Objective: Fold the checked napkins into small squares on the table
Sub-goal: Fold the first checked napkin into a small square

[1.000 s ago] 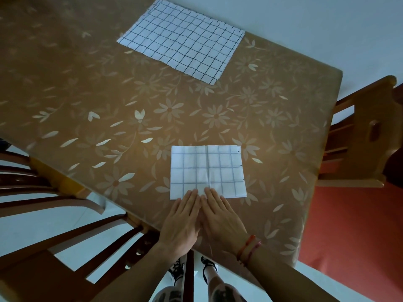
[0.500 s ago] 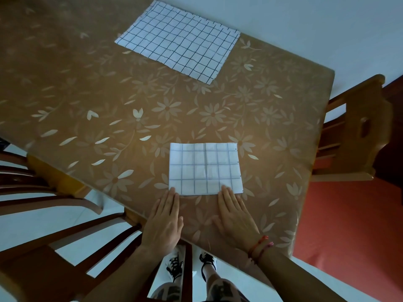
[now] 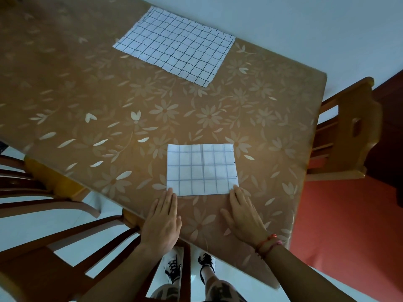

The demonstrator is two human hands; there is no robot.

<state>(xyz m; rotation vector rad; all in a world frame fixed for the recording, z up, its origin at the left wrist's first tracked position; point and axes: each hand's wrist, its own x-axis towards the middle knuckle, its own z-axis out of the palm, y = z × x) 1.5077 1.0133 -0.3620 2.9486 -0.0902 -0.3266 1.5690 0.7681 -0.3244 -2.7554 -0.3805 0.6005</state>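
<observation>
Your left hand (image 3: 162, 223) lies flat and palm down on the bench (image 3: 87, 94) in the lower middle of the frame. Its fingers are straight and pressed together, and their tips reach the lower left corner of the folded napkin (image 3: 201, 170). Your right hand (image 3: 244, 216) mirrors it just right of centre, also flat, with straight fingers angled up and slightly left to the napkin's lower right corner and the thumb spread out to the side. Neither hand grips anything; both are fully open and only their fingertips meet the cloth. Your forearms rise from the bottom edge of the frame, the right one crossing in from the lower right with a red bracelet (image 3: 267, 243) at the wrist. The folded napkin sits square and flat between the two hands, near the bench's closer edge, its check pattern faint. A second checked napkin (image 3: 174, 55) lies spread open, well apart from it, in the upper middle of the frame. A wooden chair (image 3: 349, 131) stands at the right edge and another chair (image 3: 43, 269) fills the lower left.
</observation>
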